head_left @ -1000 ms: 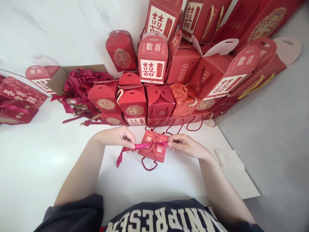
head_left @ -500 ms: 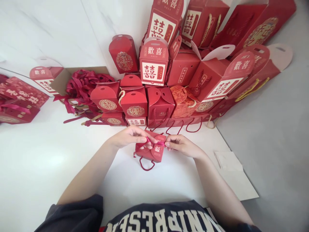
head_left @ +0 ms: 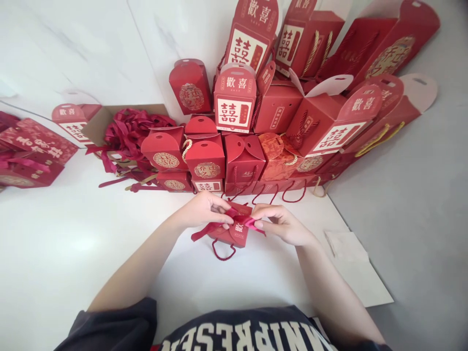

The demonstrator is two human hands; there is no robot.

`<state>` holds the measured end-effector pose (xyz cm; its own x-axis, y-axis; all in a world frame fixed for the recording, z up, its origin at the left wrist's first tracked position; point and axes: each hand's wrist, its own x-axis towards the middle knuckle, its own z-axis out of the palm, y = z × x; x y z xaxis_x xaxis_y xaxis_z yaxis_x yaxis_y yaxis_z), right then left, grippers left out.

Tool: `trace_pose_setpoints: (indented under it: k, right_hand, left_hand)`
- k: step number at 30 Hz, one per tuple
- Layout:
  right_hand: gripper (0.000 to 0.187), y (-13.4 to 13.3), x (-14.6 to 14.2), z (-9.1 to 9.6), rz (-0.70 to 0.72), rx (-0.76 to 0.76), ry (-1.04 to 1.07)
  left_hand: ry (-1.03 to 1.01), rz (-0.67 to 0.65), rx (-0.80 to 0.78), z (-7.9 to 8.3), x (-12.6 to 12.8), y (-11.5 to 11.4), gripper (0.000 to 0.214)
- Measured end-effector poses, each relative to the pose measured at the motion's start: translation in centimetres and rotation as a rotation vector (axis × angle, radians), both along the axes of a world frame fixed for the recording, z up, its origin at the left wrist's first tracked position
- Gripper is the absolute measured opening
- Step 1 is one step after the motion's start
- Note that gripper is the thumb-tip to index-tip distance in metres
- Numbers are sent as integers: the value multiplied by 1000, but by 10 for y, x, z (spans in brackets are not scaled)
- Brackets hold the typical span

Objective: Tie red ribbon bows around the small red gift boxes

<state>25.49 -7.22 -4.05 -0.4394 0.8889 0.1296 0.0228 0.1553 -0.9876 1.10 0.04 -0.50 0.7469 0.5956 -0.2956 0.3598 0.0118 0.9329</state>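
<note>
A small red gift box point(head_left: 234, 233) with white characters and a cord loop handle stands on the white tabletop point(head_left: 73, 243) in front of me. A dark pink ribbon point(head_left: 219, 227) crosses its top. My left hand point(head_left: 204, 210) pinches the ribbon over the left part of the box top. My right hand point(head_left: 278, 223) pinches the ribbon's other end at the right of the box. One loose tail hangs down to the left of the box. Both hands are closed on the ribbon.
A stack of red gift boxes and bags point(head_left: 285, 107) fills the back of the table. A cardboard box of pink ribbons point(head_left: 127, 129) sits at the back left. More red boxes point(head_left: 29, 156) lie far left. White paper point(head_left: 351, 258) lies right.
The ribbon was stretched straight between my hands a second ago. My hands then came together over the box top, and the ribbon is now folded there with a tail hanging left.
</note>
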Motion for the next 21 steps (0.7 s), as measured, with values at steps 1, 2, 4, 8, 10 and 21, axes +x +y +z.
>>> trace_pose_setpoints:
  k: [1,2,4,8,10,21]
  right_hand:
    - [19,0,-5,2,-14,49,-43]
    - [19,-1,-11,5,-27,97,-90]
    - [21,-1,-21,9,-52,188,-182]
    - [24,0,-34,10,-116,320,-355]
    - [25,-1,-38,8,-143,371,-408]
    - [11,0,-52,-9,-451,302,-256]
  left_hand:
    - [1,0,5,-1,0,-1,28]
    - [-6,-2,5,-2,0,-1,28]
    - [-26,-19,-7,-4,-1,-1,28]
    - [-15,-24,34,-5,-2,0,33]
    - [-9,-35,64,-1,-2,0,32]
    - [-3,17,77,3,3,-6,16]
